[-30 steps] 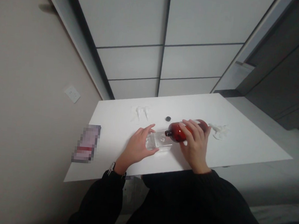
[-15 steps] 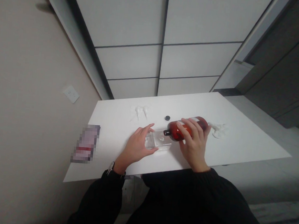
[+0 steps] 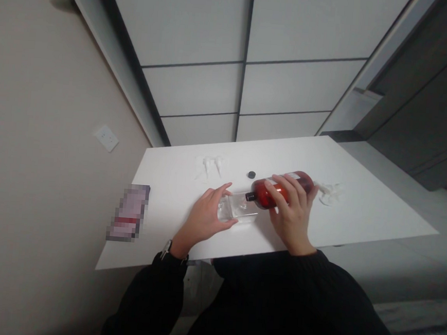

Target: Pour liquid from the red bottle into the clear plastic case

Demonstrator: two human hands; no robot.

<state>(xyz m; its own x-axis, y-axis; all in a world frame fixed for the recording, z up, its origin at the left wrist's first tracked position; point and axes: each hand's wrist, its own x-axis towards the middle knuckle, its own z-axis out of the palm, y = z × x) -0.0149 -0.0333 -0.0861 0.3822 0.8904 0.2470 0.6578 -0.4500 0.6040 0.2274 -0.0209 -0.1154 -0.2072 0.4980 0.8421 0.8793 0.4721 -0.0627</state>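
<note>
Head view: a white worktop (image 3: 359, 214) runs across the middle of the frame, a beige wall to the left, pale panels above. I see the right hand (image 3: 291, 214) wrapped around the amber bottle (image 3: 279, 191), fingers closed over its body. The bottle is tipped nearly flat, long axis left to right, open neck pointing left over the clear tray (image 3: 239, 210). The left hand (image 3: 204, 218) steadies the tray's left end, fingers curled on it. A black cap (image 3: 251, 174) sits just above — apart from both.
</note>
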